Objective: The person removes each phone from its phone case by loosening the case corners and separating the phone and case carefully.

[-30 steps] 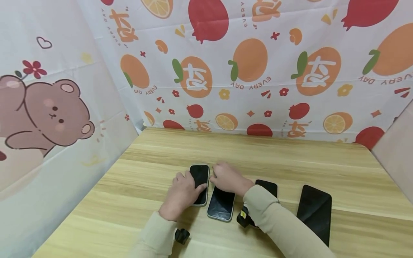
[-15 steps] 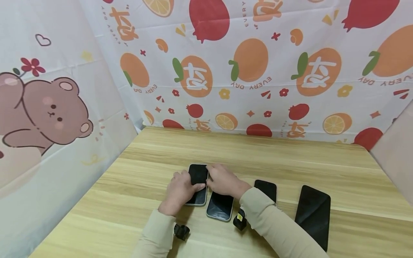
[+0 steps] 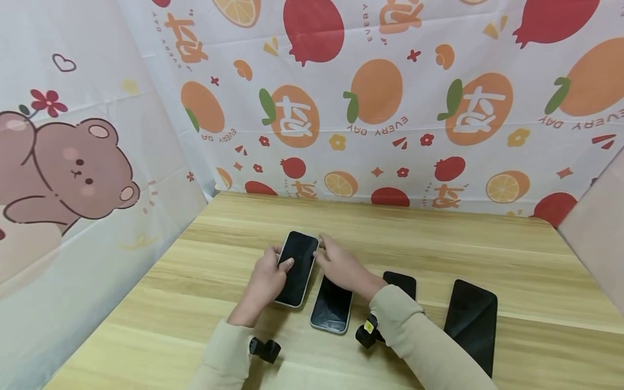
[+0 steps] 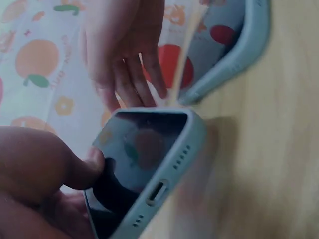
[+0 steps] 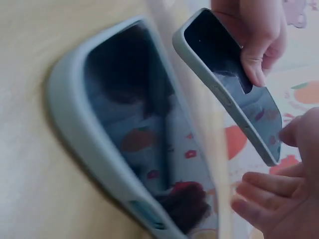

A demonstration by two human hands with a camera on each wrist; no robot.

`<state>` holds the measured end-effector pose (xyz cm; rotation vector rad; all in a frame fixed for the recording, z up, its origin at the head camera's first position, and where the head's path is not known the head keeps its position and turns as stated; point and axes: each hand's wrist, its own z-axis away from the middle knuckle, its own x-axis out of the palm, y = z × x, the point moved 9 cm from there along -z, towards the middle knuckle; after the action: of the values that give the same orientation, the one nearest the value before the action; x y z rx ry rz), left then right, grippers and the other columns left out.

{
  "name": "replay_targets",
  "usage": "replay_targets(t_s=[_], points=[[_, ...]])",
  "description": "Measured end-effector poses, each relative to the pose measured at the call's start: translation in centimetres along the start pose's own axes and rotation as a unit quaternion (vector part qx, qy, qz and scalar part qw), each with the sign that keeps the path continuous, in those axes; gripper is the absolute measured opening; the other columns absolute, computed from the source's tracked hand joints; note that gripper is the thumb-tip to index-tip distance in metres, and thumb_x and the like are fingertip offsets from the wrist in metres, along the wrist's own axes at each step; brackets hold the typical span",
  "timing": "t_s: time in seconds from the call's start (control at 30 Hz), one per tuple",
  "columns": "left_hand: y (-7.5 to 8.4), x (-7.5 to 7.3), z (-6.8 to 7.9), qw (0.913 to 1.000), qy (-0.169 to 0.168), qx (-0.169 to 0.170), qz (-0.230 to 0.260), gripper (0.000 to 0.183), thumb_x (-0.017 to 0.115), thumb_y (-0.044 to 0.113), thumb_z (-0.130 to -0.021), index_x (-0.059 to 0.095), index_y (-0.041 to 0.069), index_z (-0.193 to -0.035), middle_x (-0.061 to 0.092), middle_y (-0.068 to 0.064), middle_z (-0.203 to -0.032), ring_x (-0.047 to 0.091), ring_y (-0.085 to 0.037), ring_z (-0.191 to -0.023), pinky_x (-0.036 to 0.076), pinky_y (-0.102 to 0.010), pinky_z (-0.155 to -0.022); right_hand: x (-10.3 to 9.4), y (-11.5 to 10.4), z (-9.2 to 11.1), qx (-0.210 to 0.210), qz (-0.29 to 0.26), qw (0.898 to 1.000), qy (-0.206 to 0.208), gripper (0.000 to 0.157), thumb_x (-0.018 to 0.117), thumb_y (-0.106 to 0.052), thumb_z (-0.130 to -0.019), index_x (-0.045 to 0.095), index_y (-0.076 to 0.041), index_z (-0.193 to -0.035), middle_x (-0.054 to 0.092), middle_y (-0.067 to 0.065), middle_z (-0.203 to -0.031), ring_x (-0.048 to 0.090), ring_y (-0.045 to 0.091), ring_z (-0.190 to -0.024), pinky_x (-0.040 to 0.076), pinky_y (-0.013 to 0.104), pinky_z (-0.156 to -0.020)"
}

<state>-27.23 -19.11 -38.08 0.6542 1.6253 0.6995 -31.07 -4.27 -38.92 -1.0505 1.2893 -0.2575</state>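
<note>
My left hand [image 3: 265, 280] holds a smartphone [image 3: 297, 271] in a pale case by its left side, thumb on the dark screen. In the left wrist view the phone's bottom edge [image 4: 159, 191], with its charging port, is raised off the table and tilted. My right hand [image 3: 343, 269] is at the phone's upper right corner. The right wrist view has its fingers [image 5: 269, 191] spread below that end, the thumb close to the edge; whether it touches is unclear. A second phone [image 3: 332, 309] in a pale case lies face up beneath my right hand.
Right of these, a third dark phone [image 3: 402, 284] lies partly behind my right forearm. A larger black tablet-like device [image 3: 472, 319] lies farther right, its lower part covered by the sleeve. Fruit-printed cloth [image 3: 375, 135] hangs behind the wooden table [image 3: 234, 238].
The phone in my left hand has come up from lying flat and now tilts, its top leaning right. The left thumb moved inward on the screen. My right hand moved to its upper right edge.
</note>
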Motion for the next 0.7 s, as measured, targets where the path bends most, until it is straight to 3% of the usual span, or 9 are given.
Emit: replay_targets(t_s=[0.1, 0.17, 0.23, 0.33, 0.47, 0.6, 0.7], points=[[1.0, 0.1, 0.2, 0.9983, -0.008, 0.001, 0.058, 0.024, 0.059, 0.008, -0.098, 0.050, -0.004, -0.117, 0.070, -0.020, -0.094, 0.067, -0.022, -0.073, 0.056, -0.035, -0.066, -1.5, -0.2, 0.3, -0.010, -0.083, 0.996, 0.026, 0.042, 0.040, -0.027, -0.108, 0.047, 0.001, -0.139, 0.069, 0.018, -0.104, 0.068, 0.026, -0.089, 0.058, 0.040, -0.080], [1.6, 0.4, 0.3, 0.9949, -0.022, -0.002, 0.098, 0.023, 0.057, 0.007, -0.099, 0.052, -0.005, -0.118, 0.071, -0.021, -0.096, 0.069, -0.021, -0.070, 0.057, -0.032, -0.063, -2.4, -0.1, 0.6, -0.014, -0.146, 0.988, 0.037, 0.038, 0.037, -0.027, -0.109, 0.058, 0.003, -0.116, 0.067, 0.015, -0.080, 0.063, 0.023, -0.064, 0.056, 0.035, -0.062], [2.2, 0.8, 0.5, 0.9906, -0.038, -0.006, 0.131, 0.023, 0.055, 0.006, -0.100, 0.052, -0.005, -0.120, 0.071, -0.021, -0.096, 0.069, -0.020, -0.067, 0.057, -0.031, -0.061, -3.2, 0.3, 1.1, -0.005, -0.210, 0.977, 0.044, 0.044, 0.034, -0.031, -0.109, 0.060, 0.001, -0.093, 0.062, 0.011, -0.065, 0.056, 0.018, -0.050, 0.052, 0.030, -0.049], [3.1, 1.5, 0.7, 0.9839, -0.062, -0.012, 0.167, 0.025, 0.053, 0.008, -0.101, 0.053, -0.004, -0.123, 0.072, -0.019, -0.096, 0.069, -0.018, -0.066, 0.057, -0.031, -0.060, -4.0, 1.1, 2.0, 0.013, -0.270, 0.962, 0.048, 0.055, 0.033, -0.039, -0.109, 0.055, -0.002, -0.075, 0.057, 0.003, -0.058, 0.048, 0.012, -0.044, 0.043, 0.025, -0.043], [4.4, 2.5, 0.9, 0.9728, -0.117, 0.002, 0.200, 0.025, 0.050, 0.013, -0.103, 0.059, -0.003, -0.121, 0.072, -0.013, -0.090, 0.069, -0.017, -0.066, 0.058, -0.031, -0.062, -5.2, 1.6, 3.2, 0.021, -0.282, 0.957, 0.063, 0.059, 0.035, -0.044, -0.107, 0.054, -0.005, -0.068, 0.052, 0.000, -0.052, 0.043, 0.012, -0.042, 0.037, 0.023, -0.042], [5.4, 3.8, 1.2, 0.9530, -0.188, 0.015, 0.238, 0.028, 0.046, 0.016, -0.106, 0.062, -0.006, -0.110, 0.069, -0.007, -0.078, 0.068, -0.016, -0.065, 0.058, -0.031, -0.063, -6.1, 1.9, 4.4, 0.031, -0.300, 0.951, 0.075, 0.058, 0.036, -0.045, -0.107, 0.053, -0.005, -0.069, 0.049, -0.001, -0.052, 0.040, 0.012, -0.044, 0.033, 0.022, -0.043], [6.0, 4.6, 1.7, 0.9368, -0.221, 0.005, 0.271, 0.030, 0.044, 0.018, -0.106, 0.060, -0.008, -0.111, 0.068, -0.003, -0.077, 0.068, -0.015, -0.066, 0.058, -0.030, -0.064, -6.2, 2.2, 5.1, 0.034, -0.346, 0.935, 0.065, 0.056, 0.034, -0.042, -0.108, 0.050, -0.006, -0.068, 0.046, -0.002, -0.052, 0.038, 0.011, -0.044, 0.031, 0.021, -0.044]])
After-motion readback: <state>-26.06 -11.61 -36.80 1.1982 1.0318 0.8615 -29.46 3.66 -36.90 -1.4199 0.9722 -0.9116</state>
